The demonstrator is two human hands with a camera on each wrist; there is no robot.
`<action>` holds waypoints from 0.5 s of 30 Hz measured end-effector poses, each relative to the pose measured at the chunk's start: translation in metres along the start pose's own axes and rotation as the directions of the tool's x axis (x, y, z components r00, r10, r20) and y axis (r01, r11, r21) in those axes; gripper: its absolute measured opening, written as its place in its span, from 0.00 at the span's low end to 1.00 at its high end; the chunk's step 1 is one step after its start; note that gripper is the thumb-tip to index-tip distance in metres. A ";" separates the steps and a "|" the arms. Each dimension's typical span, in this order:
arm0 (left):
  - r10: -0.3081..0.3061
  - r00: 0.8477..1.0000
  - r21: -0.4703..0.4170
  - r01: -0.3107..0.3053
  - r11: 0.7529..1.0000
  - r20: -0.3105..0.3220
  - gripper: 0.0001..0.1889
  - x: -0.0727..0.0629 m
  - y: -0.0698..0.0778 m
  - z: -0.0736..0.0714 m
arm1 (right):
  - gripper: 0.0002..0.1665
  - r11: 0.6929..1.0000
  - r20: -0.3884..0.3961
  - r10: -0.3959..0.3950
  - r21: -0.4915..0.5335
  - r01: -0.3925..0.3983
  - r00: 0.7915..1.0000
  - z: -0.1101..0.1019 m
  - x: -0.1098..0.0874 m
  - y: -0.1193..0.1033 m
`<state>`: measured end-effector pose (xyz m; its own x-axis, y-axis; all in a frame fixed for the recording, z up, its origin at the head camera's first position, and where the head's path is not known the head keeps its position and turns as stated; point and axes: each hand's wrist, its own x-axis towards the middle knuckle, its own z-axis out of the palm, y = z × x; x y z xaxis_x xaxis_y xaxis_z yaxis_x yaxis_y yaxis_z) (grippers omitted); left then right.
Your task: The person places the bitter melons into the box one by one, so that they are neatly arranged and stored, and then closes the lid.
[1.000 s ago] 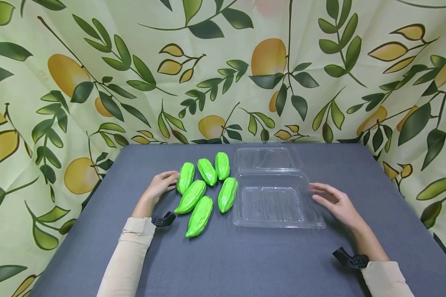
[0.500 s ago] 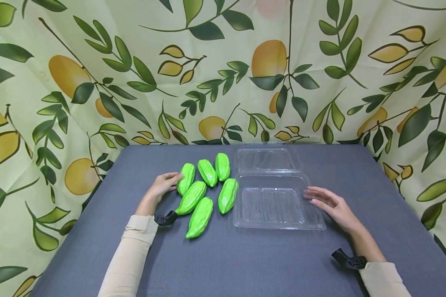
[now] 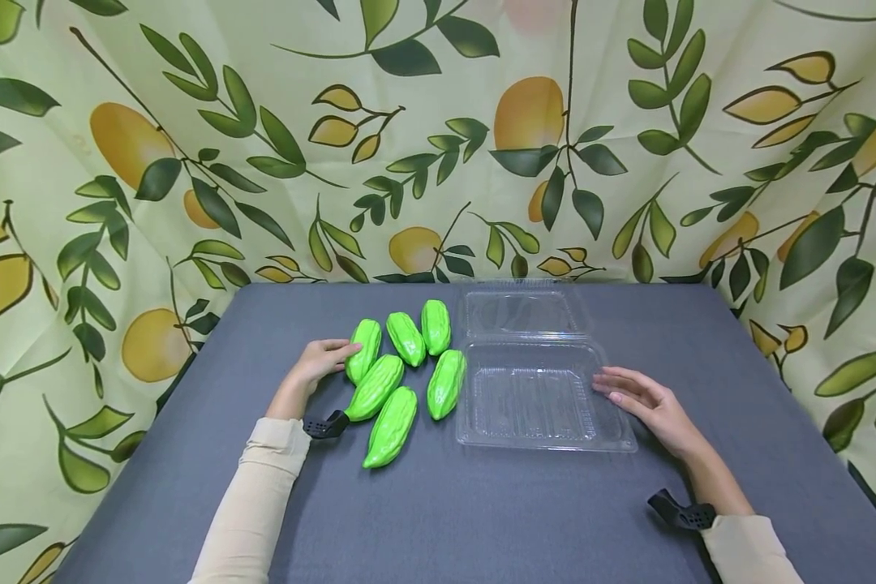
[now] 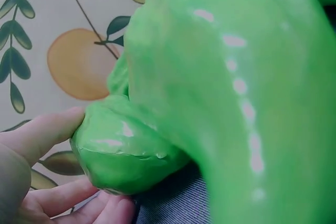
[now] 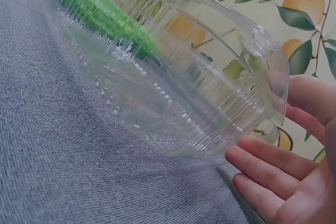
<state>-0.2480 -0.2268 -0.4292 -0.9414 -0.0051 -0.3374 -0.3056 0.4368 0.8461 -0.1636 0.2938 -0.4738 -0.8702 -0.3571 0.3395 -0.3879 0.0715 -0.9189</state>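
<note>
My left hand [image 3: 319, 365] holds the back-left bitter melon [image 3: 366, 334], a glossy bright-green one with a ridged skin. In the left wrist view, digits lie above and below the end of that bitter melon [image 4: 126, 145], while a nearer bitter melon [image 4: 252, 87] fills the right side. An unlidded clear plastic container [image 3: 533, 405] lies at centre right, its lid [image 3: 520, 312] folded back. At the container's right wall is my right hand [image 3: 650, 404]. Its fingers [image 5: 268, 163] look fairly straight and touch or nearly touch the plastic.
Several more bitter melons lie loose on the grey table [image 3: 482, 519], between my left hand and the container; one [image 3: 447, 384] is right beside the container's left rim. A leaf-and-fruit patterned curtain [image 3: 438, 146] hangs behind the table.
My left fingers have moved slightly right, from beside the back-left bitter melon to over its side. My right hand has shifted left, its fingertips now over the container's right edge. Bitter melons and container stay put.
</note>
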 end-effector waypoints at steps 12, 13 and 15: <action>-0.023 1.000 -0.063 0.022 0.998 -0.015 0.33 -0.001 0.000 -0.002 | 0.23 0.999 0.003 -0.020 0.028 0.019 1.000 0.001 -0.001 0.000; -0.021 1.000 -0.072 0.019 0.997 -0.016 0.33 -0.001 0.000 -0.002 | 0.23 0.999 0.004 -0.022 0.031 0.022 1.000 0.001 -0.001 -0.001; -0.019 1.000 -0.084 0.017 0.996 -0.019 0.33 -0.002 0.001 -0.004 | 0.23 0.999 0.008 -0.025 0.033 0.025 1.000 0.002 0.000 -0.002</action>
<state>-0.2474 -0.2294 -0.4261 -0.9380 -0.0305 -0.3453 -0.3327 0.3591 0.8720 -0.1626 0.2921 -0.4725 -0.8577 -0.3666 0.3606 -0.3989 0.0318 -0.9164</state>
